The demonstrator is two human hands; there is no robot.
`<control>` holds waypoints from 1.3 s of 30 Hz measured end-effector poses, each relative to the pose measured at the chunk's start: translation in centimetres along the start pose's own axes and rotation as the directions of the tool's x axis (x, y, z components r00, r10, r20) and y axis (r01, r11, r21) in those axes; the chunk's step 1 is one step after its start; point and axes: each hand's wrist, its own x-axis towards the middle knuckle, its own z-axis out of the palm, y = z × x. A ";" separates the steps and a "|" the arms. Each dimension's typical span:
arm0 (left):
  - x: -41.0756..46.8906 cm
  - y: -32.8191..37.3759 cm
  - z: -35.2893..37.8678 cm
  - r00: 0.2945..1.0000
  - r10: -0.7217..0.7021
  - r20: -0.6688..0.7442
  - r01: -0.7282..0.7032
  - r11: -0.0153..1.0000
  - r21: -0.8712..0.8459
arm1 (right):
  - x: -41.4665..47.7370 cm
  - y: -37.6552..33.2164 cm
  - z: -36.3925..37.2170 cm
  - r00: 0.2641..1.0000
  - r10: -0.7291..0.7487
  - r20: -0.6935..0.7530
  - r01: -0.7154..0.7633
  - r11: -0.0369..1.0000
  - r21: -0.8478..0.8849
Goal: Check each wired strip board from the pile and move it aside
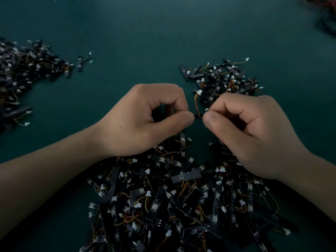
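A small black wired strip board point(198, 117) is held edge-on between both hands, above the table. My left hand point(145, 120) pinches its left end with thumb and forefinger. My right hand point(249, 131) pinches its right end. Its orange and yellow wires point(196, 103) rise from the board to a white connector point(199, 92). Most of the board is hidden by my fingers. A large pile of black strip boards point(181, 200) with white connectors lies right under and in front of my hands.
A smaller heap of strip boards point(223, 79) lies beyond my right hand. Another heap point(23, 75) spreads along the left edge, with one loose board point(80, 63) beside it. The table has a dark green mat point(145, 33). A dim tangle of wires point(325, 13) sits at the top right corner.
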 end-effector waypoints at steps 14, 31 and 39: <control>-0.2 -0.2 0.0 0.997 0.054 0.046 -0.053 0.998 -0.020 | -0.1 0.3 0.0 0.999 -0.014 0.052 0.015 1.000 -0.021; -0.3 -0.1 -0.2 1.000 -0.009 0.024 0.004 0.982 0.189 | 0.0 1.0 -0.7 0.996 -0.085 0.029 0.073 0.958 0.277; -0.3 0.2 0.1 0.987 -0.018 0.160 -0.037 0.942 0.334 | 0.2 1.7 -0.3 0.990 0.065 -0.121 -0.027 0.957 0.287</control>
